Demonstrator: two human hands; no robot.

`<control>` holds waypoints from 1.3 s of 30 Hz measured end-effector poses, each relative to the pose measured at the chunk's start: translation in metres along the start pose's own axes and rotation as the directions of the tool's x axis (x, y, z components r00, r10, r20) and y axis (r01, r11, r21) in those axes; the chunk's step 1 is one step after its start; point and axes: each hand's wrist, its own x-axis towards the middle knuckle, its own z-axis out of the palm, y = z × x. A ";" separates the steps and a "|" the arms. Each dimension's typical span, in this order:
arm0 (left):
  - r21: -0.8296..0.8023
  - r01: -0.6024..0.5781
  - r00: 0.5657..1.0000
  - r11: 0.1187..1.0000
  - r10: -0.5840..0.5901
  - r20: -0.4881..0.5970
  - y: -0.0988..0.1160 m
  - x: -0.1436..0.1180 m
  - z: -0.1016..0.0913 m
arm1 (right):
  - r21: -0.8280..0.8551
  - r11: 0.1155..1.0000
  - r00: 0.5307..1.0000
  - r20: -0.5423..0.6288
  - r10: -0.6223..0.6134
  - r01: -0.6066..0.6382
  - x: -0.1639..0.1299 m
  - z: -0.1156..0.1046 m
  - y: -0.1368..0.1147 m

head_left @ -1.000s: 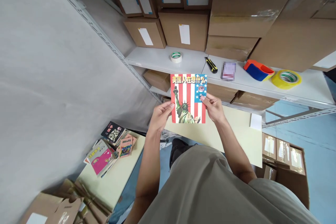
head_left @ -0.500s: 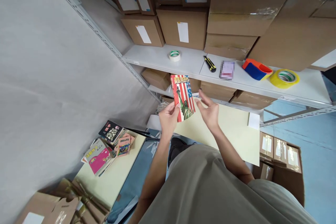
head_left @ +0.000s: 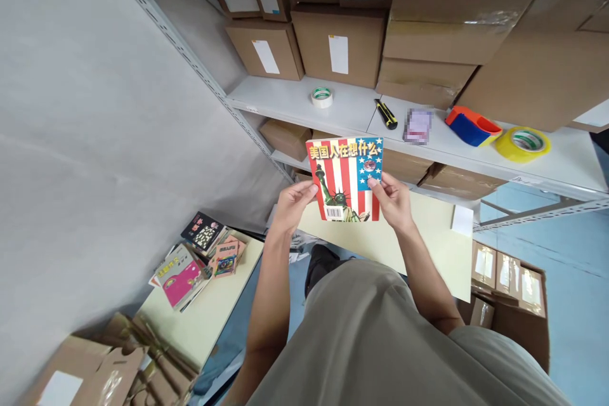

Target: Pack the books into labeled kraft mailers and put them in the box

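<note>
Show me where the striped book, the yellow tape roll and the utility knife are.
striped book point(head_left: 349, 171), head view, on its cover's red and white stripes
yellow tape roll point(head_left: 522, 144), head view, on its outer band
utility knife point(head_left: 386, 114), head view, on its handle

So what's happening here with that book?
A person holds a thin paperback book with a red-and-white striped, starred cover up in both hands, the left hand on its left edge, the right hand on its right. A barcode shows on the side facing the camera. Behind it, a white metal shelf carries tape rolls and brown cardboard boxes.
</note>
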 end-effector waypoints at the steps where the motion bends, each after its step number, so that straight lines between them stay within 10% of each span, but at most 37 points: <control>1: -0.020 0.033 0.999 0.999 -0.032 0.024 0.003 0.000 -0.003 | 0.007 1.000 1.000 0.007 0.014 -0.014 0.000 -0.001 -0.001; 11: 0.124 -0.156 0.987 0.980 0.159 -0.016 0.021 0.000 0.000 | 0.018 1.000 0.999 0.040 0.001 -0.002 0.016 -0.010 0.002; 16: 0.396 -0.541 0.804 0.742 0.595 -0.016 0.040 0.005 -0.007 | -0.112 0.970 0.962 0.196 -0.191 0.215 0.026 -0.026 -0.016; 20: 0.418 -0.621 0.732 0.663 0.682 0.005 0.052 0.005 -0.005 | -0.192 0.947 0.953 0.211 -0.216 0.257 0.030 -0.024 -0.024; 25: 0.400 -0.602 0.760 0.691 0.649 0.025 0.058 0.001 -0.009 | -0.209 0.930 0.943 0.208 -0.259 0.301 0.031 -0.024 -0.023; 33: 0.238 -0.274 0.960 0.932 0.278 0.018 0.040 0.001 -0.024 | -0.196 0.969 0.989 0.041 -0.143 0.148 0.027 -0.022 -0.004; 39: 0.110 -0.177 0.981 0.978 0.166 0.101 0.042 -0.003 -0.029 | -0.076 0.997 0.983 0.181 0.011 0.003 0.025 -0.031 -0.013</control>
